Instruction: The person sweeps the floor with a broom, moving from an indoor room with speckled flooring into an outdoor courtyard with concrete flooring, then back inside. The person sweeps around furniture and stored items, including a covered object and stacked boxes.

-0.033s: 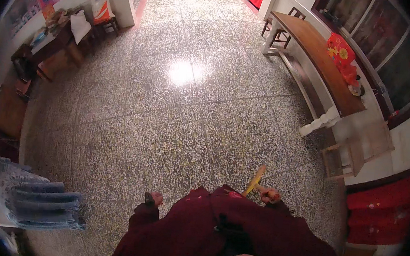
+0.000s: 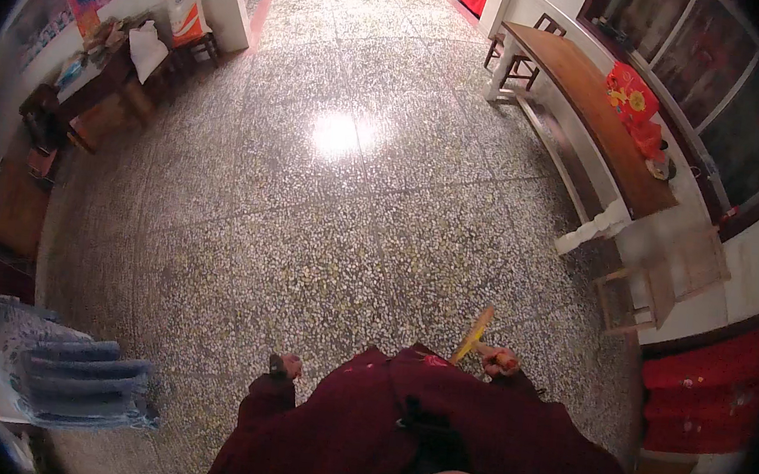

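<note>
Low in the picture, beside the front of a maroon coat (image 2: pixel 334 425), my right hand (image 2: pixel 502 362) is closed round a narrow yellow stick-like thing (image 2: pixel 471 337). Its far end is tan and points up and forward over the floor; its kind is not clear. On the coat's other side hangs my left hand (image 2: pixel 292 367), small in the view. A dark grey piece (image 2: pixel 276 366) lies against its outer side, at the sleeve end. Whether those fingers hold anything cannot be made out.
Speckled stone floor (image 2: pixel 307 230) stretches ahead. A long wooden table (image 2: pixel 584 101) with a red bag (image 2: pixel 631 92) stands right, a wooden stool (image 2: pixel 658 282) nearer. Folded jeans (image 2: pixel 74 372) lie at lower left. Dark furniture (image 2: pixel 101 87) and a white sack (image 2: pixel 147 52) line the left wall.
</note>
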{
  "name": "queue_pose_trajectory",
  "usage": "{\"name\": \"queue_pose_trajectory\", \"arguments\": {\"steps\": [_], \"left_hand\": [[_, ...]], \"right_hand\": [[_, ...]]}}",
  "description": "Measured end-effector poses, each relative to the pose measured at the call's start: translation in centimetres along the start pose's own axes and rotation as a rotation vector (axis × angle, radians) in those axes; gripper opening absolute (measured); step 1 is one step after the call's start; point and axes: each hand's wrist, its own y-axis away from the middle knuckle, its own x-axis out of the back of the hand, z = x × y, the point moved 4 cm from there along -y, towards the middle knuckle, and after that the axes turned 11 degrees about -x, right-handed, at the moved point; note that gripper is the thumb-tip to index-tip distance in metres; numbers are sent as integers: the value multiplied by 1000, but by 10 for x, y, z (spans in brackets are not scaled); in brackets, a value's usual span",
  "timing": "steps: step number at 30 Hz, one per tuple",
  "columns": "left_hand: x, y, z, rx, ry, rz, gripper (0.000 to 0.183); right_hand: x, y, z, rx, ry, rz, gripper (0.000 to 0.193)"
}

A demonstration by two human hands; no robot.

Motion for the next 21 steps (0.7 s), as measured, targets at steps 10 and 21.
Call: {"name": "queue_pose_trajectory", "arguments": {"steps": [10,21], "left_hand": [[38,-146,70,-97,-123,-287,26],[96,-258,189,184,-174,-182,27]], "right_hand": [[-52,-101,-104,426,709,268,13],[-190,-234,-290,381,199,306,28]]}}
